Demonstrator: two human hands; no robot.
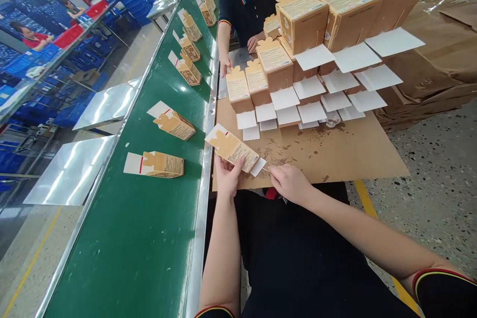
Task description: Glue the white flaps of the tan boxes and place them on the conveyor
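My left hand (pixel 227 177) grips a tan cardboard carton (pixel 234 149), thumb on its printed side. The carton lies tilted above the brown cardboard sheet, its white lid flap with a red strip toward the belt and a small white flap (pixel 258 168) at the near end. Just right of that flap, my right hand (pixel 288 182) is closed in a pinch; a thin pale thing shows at the fingertips, too small to name. Beyond both hands, similar cartons (pixel 276 63) are stacked on their sides in rows, white flaps hanging toward me.
A green conveyor belt (pixel 149 228) with a metal edge runs along my left, carrying several cartons (pixel 164 165). Across the stack, a co-worker (pixel 257 5) reaches toward the cartons. Brown wrapped bundles (pixel 439 59) stand at the right. Metal side plates (pixel 74 169) flank the belt's far side.
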